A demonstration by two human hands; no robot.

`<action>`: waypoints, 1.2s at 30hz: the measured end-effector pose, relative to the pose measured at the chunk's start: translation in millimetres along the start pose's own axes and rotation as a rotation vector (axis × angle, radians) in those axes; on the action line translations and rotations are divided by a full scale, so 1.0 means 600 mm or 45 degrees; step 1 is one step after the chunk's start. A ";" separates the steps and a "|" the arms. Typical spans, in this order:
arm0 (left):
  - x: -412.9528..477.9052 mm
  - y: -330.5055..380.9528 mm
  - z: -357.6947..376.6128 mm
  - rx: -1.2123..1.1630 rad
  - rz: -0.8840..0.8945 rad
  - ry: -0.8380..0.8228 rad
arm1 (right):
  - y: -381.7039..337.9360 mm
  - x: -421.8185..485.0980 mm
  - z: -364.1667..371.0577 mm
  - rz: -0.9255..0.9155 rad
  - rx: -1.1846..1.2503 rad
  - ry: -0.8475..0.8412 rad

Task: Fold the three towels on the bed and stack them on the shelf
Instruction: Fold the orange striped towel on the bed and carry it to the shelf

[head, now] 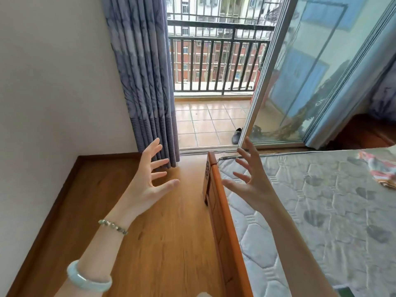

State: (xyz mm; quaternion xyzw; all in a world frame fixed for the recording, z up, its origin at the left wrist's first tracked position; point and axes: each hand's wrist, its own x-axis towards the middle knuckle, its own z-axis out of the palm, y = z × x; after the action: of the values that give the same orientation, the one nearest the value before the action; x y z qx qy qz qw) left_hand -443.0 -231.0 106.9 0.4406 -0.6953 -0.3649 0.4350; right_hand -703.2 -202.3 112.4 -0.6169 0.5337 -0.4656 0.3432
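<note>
Head view: both hands are raised with fingers splayed wide, holding nothing.
The left hand (147, 179) hovers over the wooden floor (162, 232), with a bead bracelet (113, 227) and a pale green bangle (87, 279) on that arm. The right hand (252, 179) hangs above the orange bed frame (222, 221) and the edge of the quilted mattress (310, 211). A crumpled patterned cloth (381, 170), perhaps a towel, lies on the mattress at far right, well apart from both hands.
</note>
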 end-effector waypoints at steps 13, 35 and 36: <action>0.478 -0.198 -0.001 0.001 -0.014 -0.058 | 0.145 0.482 -0.008 -0.014 0.013 0.062; 1.328 -0.431 0.108 -0.213 0.152 -0.567 | 0.361 1.118 -0.108 0.311 -0.013 0.575; 1.368 -0.435 0.117 -0.225 0.156 -0.615 | 0.367 1.143 -0.114 0.329 -0.015 0.628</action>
State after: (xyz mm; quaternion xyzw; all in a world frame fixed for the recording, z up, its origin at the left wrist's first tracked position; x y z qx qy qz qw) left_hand -622.6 -1075.9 82.0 0.2579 -0.7699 -0.4918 0.3144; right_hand -844.7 -910.8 75.1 -0.4136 0.6781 -0.5511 0.2557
